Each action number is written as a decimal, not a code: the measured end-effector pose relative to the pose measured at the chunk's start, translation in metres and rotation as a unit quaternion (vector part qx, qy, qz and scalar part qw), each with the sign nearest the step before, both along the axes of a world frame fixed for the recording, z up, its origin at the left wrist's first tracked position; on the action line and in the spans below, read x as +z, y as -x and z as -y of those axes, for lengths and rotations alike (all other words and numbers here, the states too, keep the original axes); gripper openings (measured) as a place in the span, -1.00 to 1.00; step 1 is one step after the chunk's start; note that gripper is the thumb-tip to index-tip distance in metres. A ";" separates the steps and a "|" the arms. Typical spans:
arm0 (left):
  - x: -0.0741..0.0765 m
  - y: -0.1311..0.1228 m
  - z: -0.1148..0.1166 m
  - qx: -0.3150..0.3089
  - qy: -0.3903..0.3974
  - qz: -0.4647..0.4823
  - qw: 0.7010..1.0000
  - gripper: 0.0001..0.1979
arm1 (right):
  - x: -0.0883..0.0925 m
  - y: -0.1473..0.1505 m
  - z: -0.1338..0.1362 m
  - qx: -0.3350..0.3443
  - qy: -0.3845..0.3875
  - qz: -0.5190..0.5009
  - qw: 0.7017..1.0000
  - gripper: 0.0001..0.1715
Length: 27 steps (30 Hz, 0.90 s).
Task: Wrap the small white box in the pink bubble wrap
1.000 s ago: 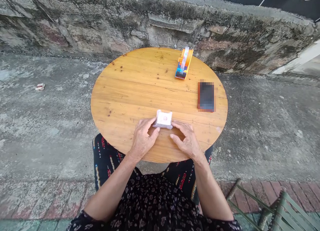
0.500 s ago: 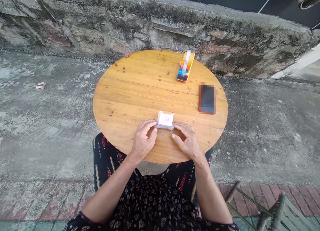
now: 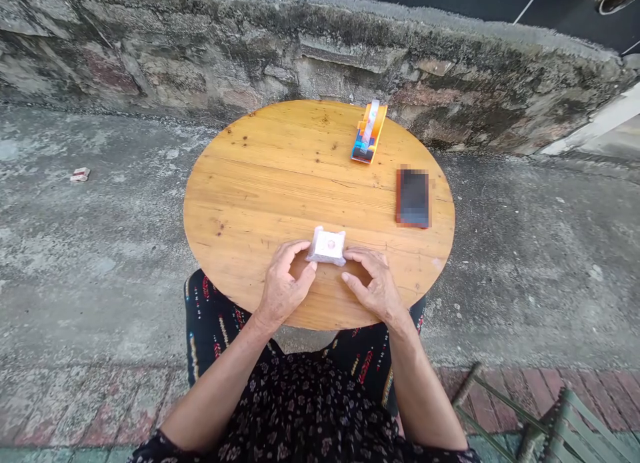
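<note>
A small parcel in translucent plastic wrap with a white label on top [image 3: 328, 244] lies near the front edge of the round wooden table [image 3: 260, 189]. My left hand [image 3: 287, 279] rests at its left side, fingers curved and thumb apart, the fingertips at the wrap. On the other side, my right hand [image 3: 373, 281] is bent the same way, its index fingertip by the parcel's right corner and its thumb spread below. Neither hand is closed round the parcel.
An orange and blue tape dispenser [image 3: 369, 133] with a tape roll stands at the table's back right. A dark, blurred-out flat object [image 3: 414, 197] lies on the right. Behind runs a stone wall [image 3: 225, 56]. A folding chair [image 3: 545, 423] is at lower right.
The parcel has shifted slightly toward me and to the left, turning a little. Both hands stay beside it in nearly the same pose.
</note>
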<state>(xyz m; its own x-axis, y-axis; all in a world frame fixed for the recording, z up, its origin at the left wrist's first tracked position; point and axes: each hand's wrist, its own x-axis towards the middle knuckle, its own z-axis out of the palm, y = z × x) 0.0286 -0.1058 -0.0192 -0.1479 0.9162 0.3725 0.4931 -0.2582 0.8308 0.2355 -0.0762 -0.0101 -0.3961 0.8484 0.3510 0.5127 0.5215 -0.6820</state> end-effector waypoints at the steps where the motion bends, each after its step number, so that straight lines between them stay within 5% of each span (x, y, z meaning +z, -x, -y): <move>1: -0.001 0.000 0.000 -0.005 -0.002 -0.004 1.000 -0.69 | 0.000 0.000 0.000 0.004 0.000 0.002 1.000 -0.63; 11: -0.002 -0.001 -0.004 -0.013 -0.008 -0.018 1.000 -0.71 | 0.000 -0.001 -0.001 0.014 0.013 0.008 1.000 -0.60; 27: 0.000 0.000 0.000 -0.009 0.010 0.011 1.000 -0.70 | -0.002 0.001 0.001 -0.036 0.025 -0.026 0.999 -0.82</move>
